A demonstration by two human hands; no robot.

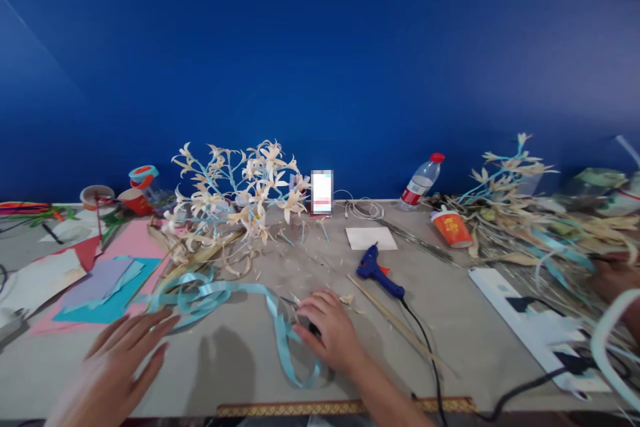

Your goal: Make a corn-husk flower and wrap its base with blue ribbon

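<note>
My left hand (123, 360) is over the table at the lower left, fingers spread and nothing held, near a light blue ribbon (205, 293). The ribbon runs from loose loops on the left toward the middle. Near its right end, my right hand (330, 330) is curled with bent fingers around a small dark object; what it is I cannot make out. Cream flowers on light blue stems (260, 187) stand behind my hands. A blue glue gun (377, 271) lies to the right of my right hand, its black cord trailing toward me.
A white power strip (493, 293) with cords lies at the right, near another person's hand (617, 280). Coloured paper (100, 307) covers the left. A tilted bottle (423, 180), an orange-red cup (451, 228) and a lit phone (322, 192) stand toward the blue partition.
</note>
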